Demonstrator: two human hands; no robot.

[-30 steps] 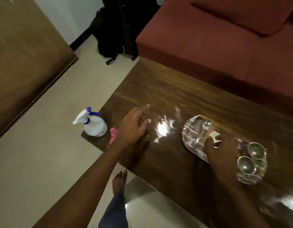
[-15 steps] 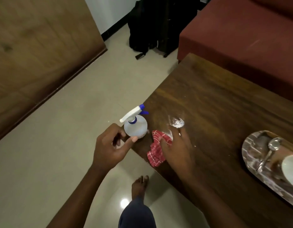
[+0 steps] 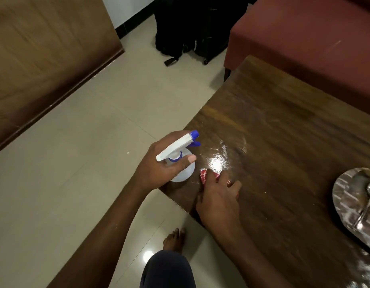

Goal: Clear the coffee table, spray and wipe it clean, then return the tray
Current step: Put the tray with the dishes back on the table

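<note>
My left hand (image 3: 159,167) is wrapped around the neck of a white spray bottle (image 3: 183,161) with a blue nozzle, at the near left corner of the dark wooden coffee table (image 3: 284,142). My right hand (image 3: 218,199) is closed over a red and white cloth (image 3: 206,176) on the tabletop just right of the bottle; most of the cloth is hidden under the fingers. A patterned oval tray (image 3: 346,198) lies at the right edge of the view with a metal spoon (image 3: 367,204) on it.
A maroon sofa (image 3: 304,38) runs along the far side of the table. A black bag (image 3: 186,28) stands on the tiled floor by the sofa's end. A wooden panel (image 3: 45,55) fills the left. My bare foot (image 3: 173,239) is on the floor near the table corner.
My left hand reached for the spray bottle and has closed on it. My right hand left the tray and gripped the cloth. The view swung left, so the tray is now at the right edge.
</note>
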